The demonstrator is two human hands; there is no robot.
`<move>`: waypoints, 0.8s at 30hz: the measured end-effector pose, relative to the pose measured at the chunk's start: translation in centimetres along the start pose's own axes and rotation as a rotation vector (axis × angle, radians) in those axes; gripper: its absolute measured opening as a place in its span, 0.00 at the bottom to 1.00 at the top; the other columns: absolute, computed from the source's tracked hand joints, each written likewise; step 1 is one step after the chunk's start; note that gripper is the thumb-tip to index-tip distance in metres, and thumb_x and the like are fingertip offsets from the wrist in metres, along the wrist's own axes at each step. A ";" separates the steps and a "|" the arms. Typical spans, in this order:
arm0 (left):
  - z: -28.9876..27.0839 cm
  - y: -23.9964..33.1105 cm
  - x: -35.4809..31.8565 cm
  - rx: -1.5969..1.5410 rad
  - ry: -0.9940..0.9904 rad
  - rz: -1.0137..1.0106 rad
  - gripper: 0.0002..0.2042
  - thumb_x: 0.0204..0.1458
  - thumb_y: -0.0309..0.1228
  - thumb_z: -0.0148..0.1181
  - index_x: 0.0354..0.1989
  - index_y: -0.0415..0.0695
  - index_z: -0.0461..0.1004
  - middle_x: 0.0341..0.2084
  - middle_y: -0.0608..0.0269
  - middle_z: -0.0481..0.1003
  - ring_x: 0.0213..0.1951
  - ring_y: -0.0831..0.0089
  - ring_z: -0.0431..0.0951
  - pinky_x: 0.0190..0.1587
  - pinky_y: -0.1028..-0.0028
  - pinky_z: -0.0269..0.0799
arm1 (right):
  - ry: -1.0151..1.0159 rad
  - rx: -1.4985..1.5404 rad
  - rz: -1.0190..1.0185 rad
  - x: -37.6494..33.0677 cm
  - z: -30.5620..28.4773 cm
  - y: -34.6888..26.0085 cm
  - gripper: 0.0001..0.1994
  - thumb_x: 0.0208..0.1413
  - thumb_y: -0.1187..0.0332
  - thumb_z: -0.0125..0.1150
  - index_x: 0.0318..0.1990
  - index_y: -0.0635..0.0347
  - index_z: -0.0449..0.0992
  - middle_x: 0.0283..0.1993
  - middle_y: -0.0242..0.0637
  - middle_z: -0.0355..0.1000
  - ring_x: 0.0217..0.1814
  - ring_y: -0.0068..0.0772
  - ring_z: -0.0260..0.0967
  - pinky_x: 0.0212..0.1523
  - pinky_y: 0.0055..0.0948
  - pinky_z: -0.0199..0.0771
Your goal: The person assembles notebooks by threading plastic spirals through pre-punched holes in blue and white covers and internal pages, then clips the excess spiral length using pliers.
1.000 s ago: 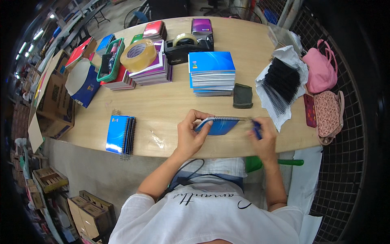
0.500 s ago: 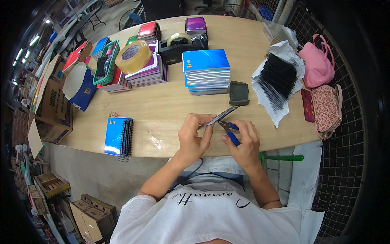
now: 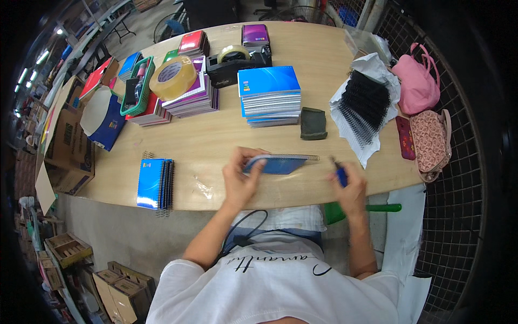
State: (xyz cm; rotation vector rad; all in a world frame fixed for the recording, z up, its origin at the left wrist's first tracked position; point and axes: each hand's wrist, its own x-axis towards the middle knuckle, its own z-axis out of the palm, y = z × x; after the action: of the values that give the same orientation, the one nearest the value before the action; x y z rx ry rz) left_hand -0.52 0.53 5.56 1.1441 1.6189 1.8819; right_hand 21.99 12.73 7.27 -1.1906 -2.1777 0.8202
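Observation:
My left hand [image 3: 240, 175] grips a blue spiral notebook [image 3: 281, 166] by one end, holding it tilted above the table. A coil of wire sticks out past the notebook's far end, toward the right. In my right hand [image 3: 352, 189], closed around the blue handles, is a pair of pliers [image 3: 341, 174], smeared by motion and apart from the notebook. Beyond the notebook stands a stack of blue notebooks [image 3: 270, 97], with a dark green pad [image 3: 313, 123] beside it. Several coil-bound blue notebooks [image 3: 154, 183] lie together at the left.
Black wire coils [image 3: 367, 94] lie on white paper at the right, near a pink bag [image 3: 415, 83] and a patterned pouch [image 3: 430, 144]. Toward the back are a tape dispenser [image 3: 229, 73], a large tape roll [image 3: 174, 78] and a green basket [image 3: 137, 89]. Cardboard boxes [image 3: 70, 146] stand left.
The notebook has turned from edge-on to showing its blue cover. My right hand with the pliers has moved right, away from the coil's end; my left hand has shifted slightly left.

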 end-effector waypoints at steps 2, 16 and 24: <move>-2.0 -3.0 1.3 -0.192 -0.076 -0.104 0.10 0.52 0.14 0.57 0.39 0.39 0.66 0.37 0.54 0.77 0.41 0.72 0.77 0.49 0.73 0.72 | 0.061 -0.445 0.107 2.2 -1.3 5.0 0.23 0.47 0.56 0.70 0.44 0.62 0.73 0.45 0.47 0.70 0.48 0.48 0.70 0.46 0.42 0.69; -0.4 -7.7 1.5 -0.568 -0.332 -0.315 0.11 0.48 0.16 0.63 0.35 0.42 0.68 0.33 0.61 0.73 0.38 0.74 0.74 0.43 0.73 0.72 | -0.616 -0.085 -0.355 13.3 1.4 -0.1 0.21 0.53 0.56 0.63 0.51 0.58 0.78 0.56 0.54 0.66 0.57 0.48 0.65 0.57 0.37 0.63; 0.5 -7.8 1.5 -0.594 -0.385 -0.323 0.12 0.48 0.15 0.64 0.37 0.41 0.68 0.34 0.64 0.73 0.36 0.79 0.75 0.42 0.79 0.73 | -0.838 0.413 -0.314 9.8 3.3 0.6 0.18 0.58 0.59 0.57 0.40 0.70 0.79 0.45 0.43 0.73 0.49 0.34 0.69 0.52 0.29 0.66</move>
State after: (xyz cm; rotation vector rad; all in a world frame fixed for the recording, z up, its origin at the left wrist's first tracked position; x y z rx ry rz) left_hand -2.54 3.89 -1.31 0.8531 0.8812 1.6363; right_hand 15.35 20.65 6.07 -0.2834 -2.5127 1.7292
